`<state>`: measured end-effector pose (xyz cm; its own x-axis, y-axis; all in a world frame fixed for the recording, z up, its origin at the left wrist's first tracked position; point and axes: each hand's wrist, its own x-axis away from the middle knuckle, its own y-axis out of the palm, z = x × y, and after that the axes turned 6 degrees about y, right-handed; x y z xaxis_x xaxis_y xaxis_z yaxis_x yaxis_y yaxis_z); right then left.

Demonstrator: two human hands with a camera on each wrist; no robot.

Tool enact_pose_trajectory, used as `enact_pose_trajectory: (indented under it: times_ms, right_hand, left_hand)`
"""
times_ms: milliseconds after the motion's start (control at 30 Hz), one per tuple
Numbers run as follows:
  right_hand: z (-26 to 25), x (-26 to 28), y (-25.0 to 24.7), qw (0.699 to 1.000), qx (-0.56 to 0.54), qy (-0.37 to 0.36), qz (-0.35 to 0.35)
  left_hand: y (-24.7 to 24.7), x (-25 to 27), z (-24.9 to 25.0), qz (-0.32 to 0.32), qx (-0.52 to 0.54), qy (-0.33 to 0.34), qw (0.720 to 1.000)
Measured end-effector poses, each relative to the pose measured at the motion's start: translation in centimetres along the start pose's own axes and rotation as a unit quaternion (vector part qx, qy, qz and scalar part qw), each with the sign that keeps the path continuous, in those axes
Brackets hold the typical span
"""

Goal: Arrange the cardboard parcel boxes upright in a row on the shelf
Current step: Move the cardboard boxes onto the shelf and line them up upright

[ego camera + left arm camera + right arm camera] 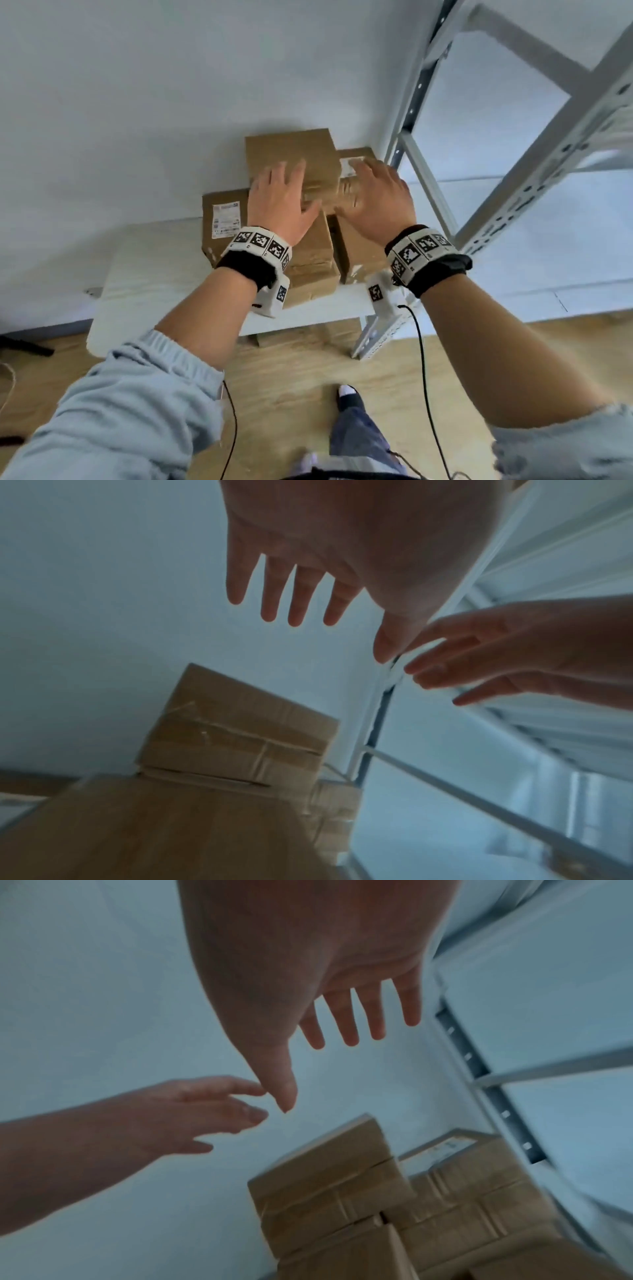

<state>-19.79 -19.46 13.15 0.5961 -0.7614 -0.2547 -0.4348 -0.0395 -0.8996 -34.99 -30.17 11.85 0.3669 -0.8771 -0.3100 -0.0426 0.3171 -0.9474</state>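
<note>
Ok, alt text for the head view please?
Both hands, left hand and right hand, reach open toward stacked cardboard boxes on a white shelf against the wall; neither holds anything. Metal shelving frame stands right.

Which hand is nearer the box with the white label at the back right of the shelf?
Right. The right hand hovers open just in front of that labelled box; the left hand is farther left, over the tall box beside it.

Plain pale wall (154, 85) ahead of me, evenly lit. Light wood-plank floor (291, 370) under my feet. Grey perforated metal racking upright (416, 89) at my right — second slotted post (561, 144) nearer, cross-braces between.
</note>
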Motion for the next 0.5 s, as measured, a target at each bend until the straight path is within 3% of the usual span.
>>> enact_pose_trajectory:
  times_ms: [233,500]
  right_hand:
    - [6.6,12.7,-5.1,0.989,-0.017,0.115,0.092]
    - [16.8,23.7,-10.6,0.946,-0.024,0.262,0.192]
  left_hand:
    - [-1.1,5.6,10.4,-0.008,0.135,0.103,0.986]
    - [0.7,9.9,25.3,-0.063,0.206,0.247,0.945]
